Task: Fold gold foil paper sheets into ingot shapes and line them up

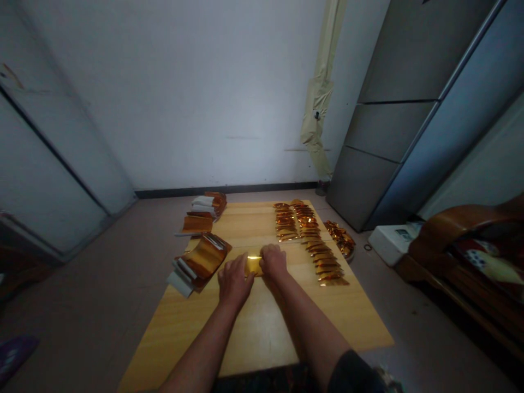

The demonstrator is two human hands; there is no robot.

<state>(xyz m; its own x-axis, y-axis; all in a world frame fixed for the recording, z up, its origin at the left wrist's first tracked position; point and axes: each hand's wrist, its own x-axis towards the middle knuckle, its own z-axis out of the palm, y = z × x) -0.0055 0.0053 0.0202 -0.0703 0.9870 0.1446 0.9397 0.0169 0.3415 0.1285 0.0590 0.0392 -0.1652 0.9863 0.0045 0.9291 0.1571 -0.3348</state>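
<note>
A small sheet of shiny gold foil paper (254,265) lies on the wooden table between my two hands, curved with a bright streak across its top. My left hand (234,280) grips its left side, with the thumb at the near edge. On the opposite side my right hand (274,261) has its fingers curled onto the sheet's right edge; the fingertips are partly hidden. Close to my left hand sits a stack of gold-brown foil sheets (202,261) with pale paper ends. Rows of folded gold foil pieces (323,256) overlap at the right.
More foil sheets (197,222) rest at the table's far left corner. Beyond the right edge, a container heaped with folded gold pieces (340,239) stands low down. A grey refrigerator (385,125), a white box (388,243) and a wooden seat (458,256) flank the table (262,333).
</note>
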